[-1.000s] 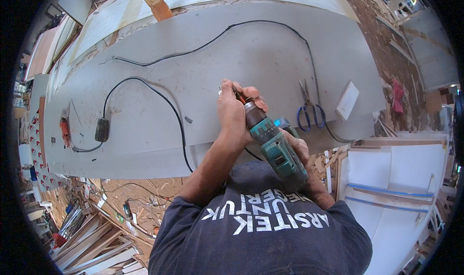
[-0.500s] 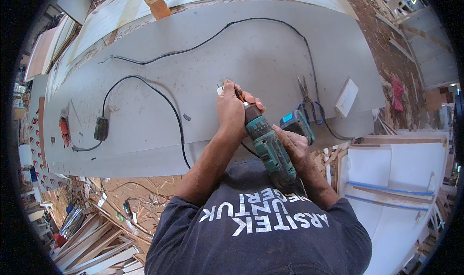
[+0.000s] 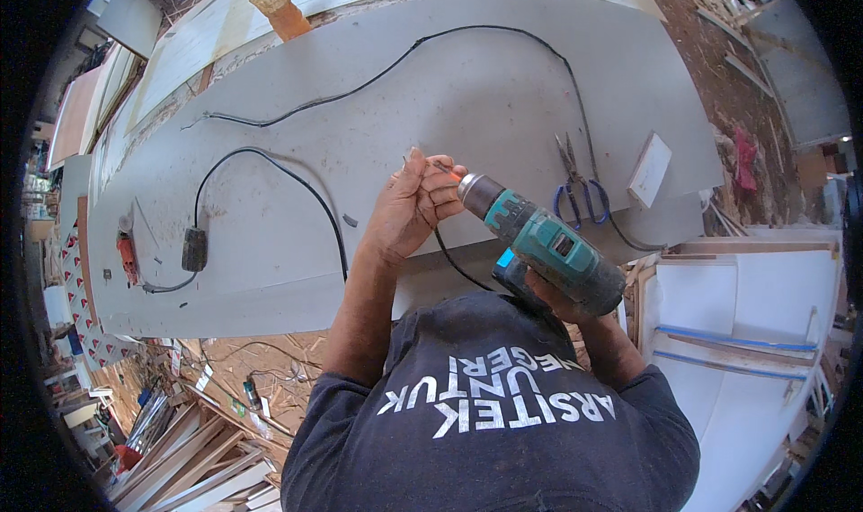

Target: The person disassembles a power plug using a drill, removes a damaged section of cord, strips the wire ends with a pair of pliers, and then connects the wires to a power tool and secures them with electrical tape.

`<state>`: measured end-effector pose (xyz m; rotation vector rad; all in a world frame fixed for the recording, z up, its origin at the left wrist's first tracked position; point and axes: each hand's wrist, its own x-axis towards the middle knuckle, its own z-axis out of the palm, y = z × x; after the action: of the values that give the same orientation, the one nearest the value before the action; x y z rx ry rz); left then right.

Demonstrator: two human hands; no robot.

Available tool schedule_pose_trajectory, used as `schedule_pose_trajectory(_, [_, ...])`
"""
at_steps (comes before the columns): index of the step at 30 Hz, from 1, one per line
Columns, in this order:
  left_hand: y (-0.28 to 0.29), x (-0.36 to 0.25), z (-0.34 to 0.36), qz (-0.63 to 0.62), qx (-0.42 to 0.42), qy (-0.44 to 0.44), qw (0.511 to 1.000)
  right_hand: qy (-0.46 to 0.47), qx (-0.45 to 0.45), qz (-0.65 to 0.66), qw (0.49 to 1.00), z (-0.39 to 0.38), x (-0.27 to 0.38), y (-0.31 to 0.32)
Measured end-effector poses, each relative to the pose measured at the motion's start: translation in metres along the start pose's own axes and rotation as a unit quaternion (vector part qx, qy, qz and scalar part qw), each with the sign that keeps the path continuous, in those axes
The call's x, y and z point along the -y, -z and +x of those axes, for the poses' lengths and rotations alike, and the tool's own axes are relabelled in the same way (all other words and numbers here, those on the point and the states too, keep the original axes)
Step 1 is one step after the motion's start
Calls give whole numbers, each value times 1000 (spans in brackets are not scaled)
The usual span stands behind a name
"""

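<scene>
My left hand [image 3: 409, 206] is closed around the end of a black cord [image 3: 458, 265]; what sits between its fingertips is mostly hidden. Just right of those fingertips is the orange-marked bit in a teal cordless drill [image 3: 553, 247]. My right hand [image 3: 553, 296] grips the drill's handle, above its dark battery [image 3: 512, 274] with a cyan label. Scissors with blue handles [image 3: 575, 193] lie beside a small white board [image 3: 647, 170] on the grey sheet worktop [image 3: 333, 80].
More cord [image 3: 306, 184] loops across the worktop, with a black block [image 3: 193, 249] on it and a red tool [image 3: 126, 258] at the left. An orange bottle [image 3: 277, 8] stands at the back. White panels [image 3: 737, 404] lie lower right; timber offcuts [image 3: 198, 458] lie lower left.
My left hand has shifted slightly left and away from the drill's chuck, and the white plug seen earlier is now hidden. The drill has swung rightward at its rear, lying more diagonally.
</scene>
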<state>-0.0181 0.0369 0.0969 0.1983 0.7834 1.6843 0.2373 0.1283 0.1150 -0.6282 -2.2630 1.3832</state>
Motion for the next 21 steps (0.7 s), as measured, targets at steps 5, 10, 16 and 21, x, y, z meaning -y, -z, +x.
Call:
schedule_pose_trajectory(5, [17,-5,2,91,28,-14,995,-93,5,191,977,-4,10,5])
schedule_pose_trajectory(10, [22,-25,3,210,67,10,975,13,22,99,995,-3,-2,13])
schedule_pose_trajectory(16, [3,-74,2,474,116,100,867,-98,53,159,981,3,14,23])
schedule_pose_trajectory(21, [20,-61,6,348,123,106,923,-110,36,157,981,-2,7,14])
